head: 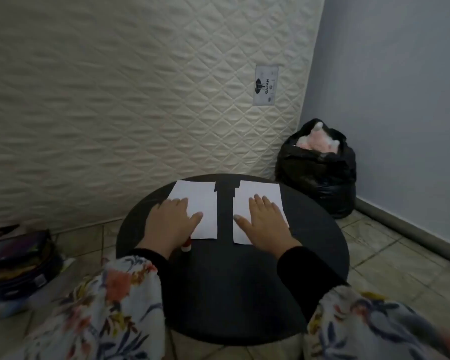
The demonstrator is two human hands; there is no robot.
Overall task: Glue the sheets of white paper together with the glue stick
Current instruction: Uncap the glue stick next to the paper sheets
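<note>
Two sheets of white paper lie side by side on a round black table (231,281), with a dark gap between them. My left hand (170,222) rests flat, fingers spread, on the left sheet (203,201). My right hand (266,219) lies flat, fingers spread, on the right sheet (255,193). A small red and white glue stick (186,246) sits on the table just below my left hand, partly hidden by the wrist. Neither hand holds anything.
A quilted cream mattress (140,100) leans upright behind the table. A full black rubbish bag (320,170) stands on the tiled floor at the right corner. A dark bag or case (18,261) lies on the floor to the left.
</note>
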